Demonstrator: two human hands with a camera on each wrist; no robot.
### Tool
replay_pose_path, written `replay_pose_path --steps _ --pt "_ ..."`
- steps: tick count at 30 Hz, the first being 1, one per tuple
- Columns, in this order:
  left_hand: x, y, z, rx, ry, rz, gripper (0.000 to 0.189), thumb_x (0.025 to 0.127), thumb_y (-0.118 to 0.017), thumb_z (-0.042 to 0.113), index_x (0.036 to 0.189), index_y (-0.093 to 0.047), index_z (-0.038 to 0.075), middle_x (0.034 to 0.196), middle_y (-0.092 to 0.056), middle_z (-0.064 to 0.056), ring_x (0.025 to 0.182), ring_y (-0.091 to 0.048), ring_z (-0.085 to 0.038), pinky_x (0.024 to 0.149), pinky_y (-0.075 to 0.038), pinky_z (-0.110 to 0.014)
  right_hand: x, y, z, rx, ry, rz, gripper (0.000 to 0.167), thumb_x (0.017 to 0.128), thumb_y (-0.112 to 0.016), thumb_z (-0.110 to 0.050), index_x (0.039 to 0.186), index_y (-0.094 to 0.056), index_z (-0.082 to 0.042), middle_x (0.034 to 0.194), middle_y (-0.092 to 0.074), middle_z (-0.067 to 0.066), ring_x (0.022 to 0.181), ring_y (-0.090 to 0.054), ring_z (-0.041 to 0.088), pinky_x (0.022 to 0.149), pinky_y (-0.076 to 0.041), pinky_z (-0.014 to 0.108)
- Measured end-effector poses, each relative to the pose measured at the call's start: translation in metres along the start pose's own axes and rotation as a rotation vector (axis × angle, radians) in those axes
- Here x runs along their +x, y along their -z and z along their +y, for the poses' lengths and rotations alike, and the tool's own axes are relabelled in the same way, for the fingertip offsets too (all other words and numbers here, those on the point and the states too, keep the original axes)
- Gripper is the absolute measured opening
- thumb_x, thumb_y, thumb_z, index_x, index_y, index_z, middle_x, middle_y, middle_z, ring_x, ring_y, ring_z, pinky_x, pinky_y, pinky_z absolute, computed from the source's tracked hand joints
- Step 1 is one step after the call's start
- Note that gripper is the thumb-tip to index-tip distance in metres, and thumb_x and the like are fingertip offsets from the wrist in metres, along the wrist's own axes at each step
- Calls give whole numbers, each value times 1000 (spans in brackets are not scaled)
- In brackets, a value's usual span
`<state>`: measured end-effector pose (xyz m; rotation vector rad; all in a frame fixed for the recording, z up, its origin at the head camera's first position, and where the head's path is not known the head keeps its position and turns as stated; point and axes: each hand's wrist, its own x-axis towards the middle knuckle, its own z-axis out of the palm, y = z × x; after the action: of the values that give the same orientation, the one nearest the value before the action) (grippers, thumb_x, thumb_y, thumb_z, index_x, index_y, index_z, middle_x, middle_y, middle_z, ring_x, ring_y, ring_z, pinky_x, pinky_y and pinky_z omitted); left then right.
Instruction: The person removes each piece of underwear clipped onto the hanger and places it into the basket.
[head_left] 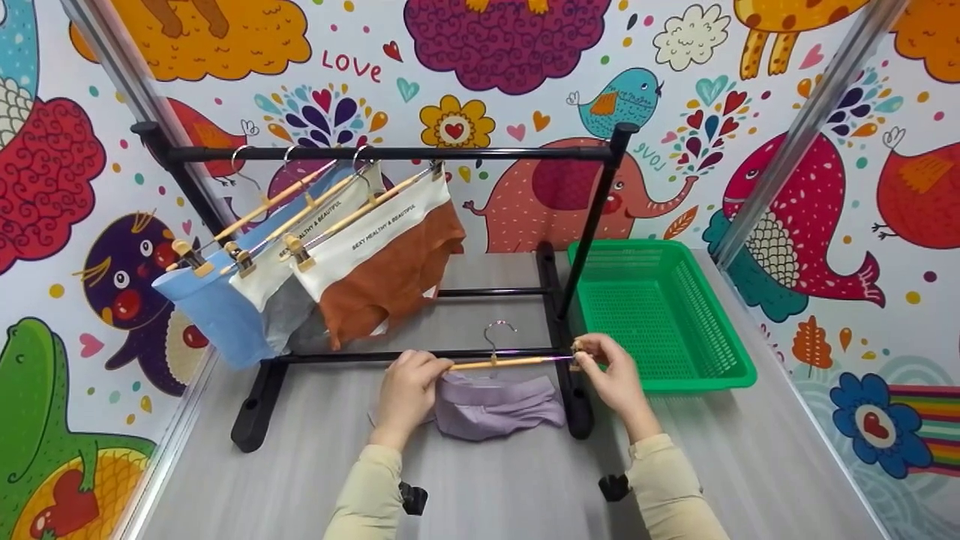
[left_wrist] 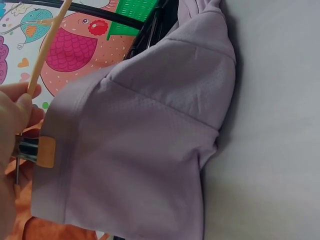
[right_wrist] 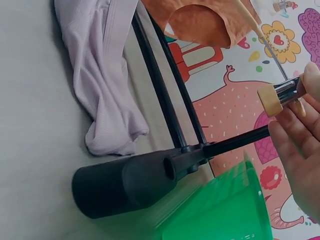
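A wooden clip hanger [head_left: 521, 362] with a metal hook is held level above the table, between both hands. My left hand [head_left: 405, 394] grips its left end. In the left wrist view, the clip [left_wrist: 46, 152] there bites the waistband of lilac underpants [left_wrist: 135, 145], whose fabric hangs down to the table. At the hanger's other end my right hand [head_left: 616, 379] pinches the right clip [right_wrist: 271, 100] between thumb and fingers. No cloth is in that clip, and the right side of the underpants [right_wrist: 107, 85] droops apart from it.
A black rack [head_left: 480, 154] stands ahead; on its left hang blue underpants [head_left: 214, 311], a grey and white pair [head_left: 289, 307] and a brown and white pair [head_left: 390, 262] from clip hangers. Right of the rack sits a green plastic basket [head_left: 637, 315]. Patterned walls enclose the table.
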<state>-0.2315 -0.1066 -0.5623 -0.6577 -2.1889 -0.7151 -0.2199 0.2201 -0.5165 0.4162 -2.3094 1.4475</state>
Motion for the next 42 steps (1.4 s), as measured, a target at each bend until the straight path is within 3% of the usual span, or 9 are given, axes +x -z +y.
replay_pose_path --steps 4,8,12,16,21,27,32,37,42 --pt "0 0 1 0 -6 -2 31 68 -80 -7 90 -78 15 80 -67 2 74 -59 -21 63 -49 -39 -2 0 1 33 -40 1 20 89 -66 9 108 -62 13 98 -68 23 83 -64 19 76 -52 24" --pt "2 0 2 9 -14 7 31 68 -79 -7 91 -78 15 80 -66 2 75 -60 -21 63 -49 -40 -2 -1 3 41 -29 4 22 89 -65 10 110 -61 14 97 -67 25 81 -64 17 73 -52 24" --pt "3 -1 2 15 -8 5 30 69 -78 -7 91 -78 15 80 -66 2 75 -59 -21 63 -48 -41 -1 -4 21 26 -10 26 24 89 -65 9 113 -62 11 98 -68 22 80 -64 19 72 -51 22" --pt "5 -2 3 19 2 -8 30 70 -76 -8 91 -78 14 81 -66 3 77 -59 -21 65 -48 -41 0 -6 37 -12 19 39 28 90 -67 5 118 -63 5 103 -69 15 87 -65 24 77 -52 28" --pt "7 -2 4 37 3 -15 31 70 -75 -8 91 -78 14 81 -67 2 77 -59 -22 65 -47 -41 3 -6 36 -70 131 36 34 89 -71 1 122 -64 1 114 -68 12 98 -64 28 87 -50 41" --pt "6 -4 7 42 -5 -6 32 68 -76 -8 91 -78 15 80 -66 2 76 -58 -22 64 -47 -40 5 -8 26 -200 322 22 41 84 -75 0 124 -66 -3 119 -67 9 96 -61 26 78 -51 39" --pt "5 -6 9 41 -11 9 30 68 -77 -8 89 -78 14 79 -66 1 74 -59 -22 62 -46 -41 7 -14 19 -352 489 -31 44 82 -80 -11 124 -67 -8 122 -67 5 111 -61 26 95 -44 47" --pt "4 -8 10 42 -3 4 30 70 -75 -7 89 -78 16 79 -65 2 73 -58 -21 61 -46 -40 6 -23 12 -449 547 -104 47 82 -81 -20 127 -66 -12 125 -65 3 116 -59 24 104 -37 49" --pt "4 -9 11 52 -23 29 30 69 -73 -9 88 -78 15 79 -64 2 73 -59 -21 61 -46 -41 2 -34 10 -466 584 -150 51 82 -81 -22 129 -64 -13 126 -65 2 117 -59 23 103 -39 49"
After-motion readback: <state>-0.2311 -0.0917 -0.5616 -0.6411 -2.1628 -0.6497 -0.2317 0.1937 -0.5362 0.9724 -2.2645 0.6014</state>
